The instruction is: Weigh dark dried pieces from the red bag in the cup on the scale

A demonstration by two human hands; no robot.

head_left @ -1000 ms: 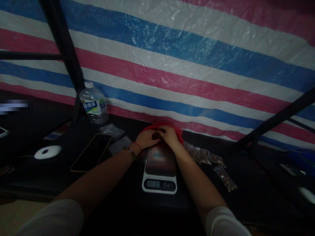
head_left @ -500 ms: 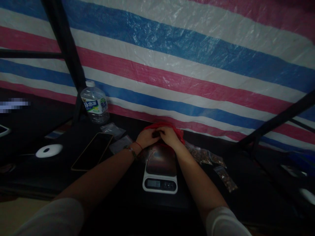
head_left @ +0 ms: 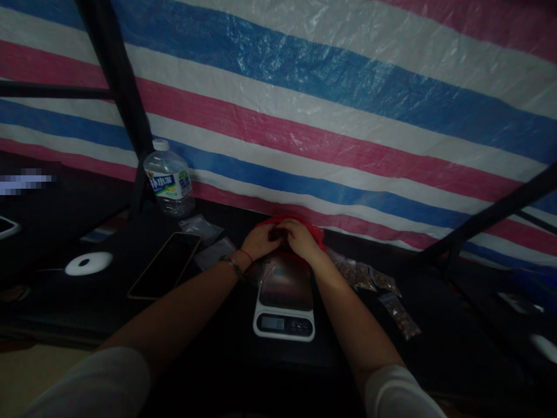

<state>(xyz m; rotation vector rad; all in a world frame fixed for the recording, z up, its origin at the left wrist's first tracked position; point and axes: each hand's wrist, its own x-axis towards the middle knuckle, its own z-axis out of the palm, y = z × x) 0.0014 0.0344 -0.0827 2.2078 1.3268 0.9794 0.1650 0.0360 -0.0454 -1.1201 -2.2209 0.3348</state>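
My left hand (head_left: 257,242) and my right hand (head_left: 298,239) meet fingertip to fingertip at the mouth of a red bag (head_left: 317,234), which bulges just behind and to the right of my knuckles. Both sets of fingers are curled inward around something small and dark pinched between them; in this dim light I cannot tell what it is, or how firmly I have it. Directly beneath my wrists, on my side of the fingers, sits a small white scale (head_left: 284,306), its display facing me. Right of my right wrist lie several small clear packets (head_left: 383,290) with dark contents, strung out along the black table (head_left: 435,342). Left of my left hand lies a dark phone (head_left: 165,265), and beyond it stands a water bottle (head_left: 169,180).
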